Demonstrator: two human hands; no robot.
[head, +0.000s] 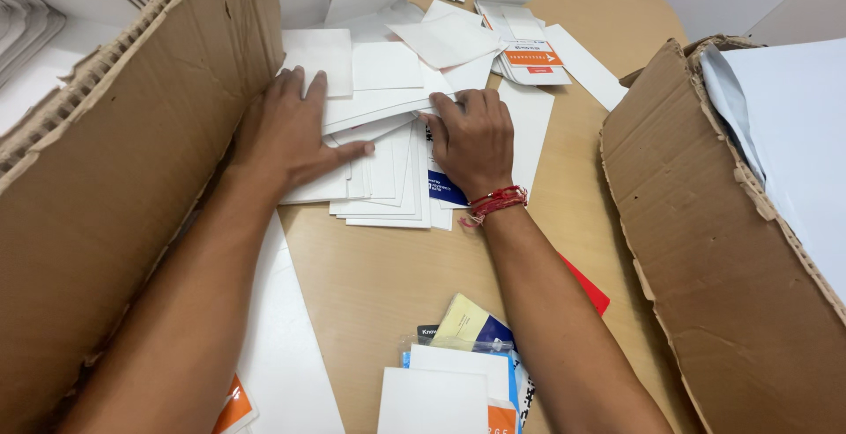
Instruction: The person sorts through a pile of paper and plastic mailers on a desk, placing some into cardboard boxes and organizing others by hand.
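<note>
My left hand [286, 130] lies flat, fingers spread, on a loose heap of flattened white cartons [388, 148] on the wooden table [397, 275]. My right hand [473, 139], a red thread band at its wrist, rests on the same heap with its fingers curled over the edge of a white carton. More white flat cartons [388, 64] are scattered beyond both hands, some with orange and blue print [533, 57].
A large open cardboard box [115, 170] stands at the left holding stacked white sheets. Another cardboard box [705, 222] with white sheets stands at the right. Near me lie white cards, a yellow and blue booklet [471, 324] and a red sheet [592, 289].
</note>
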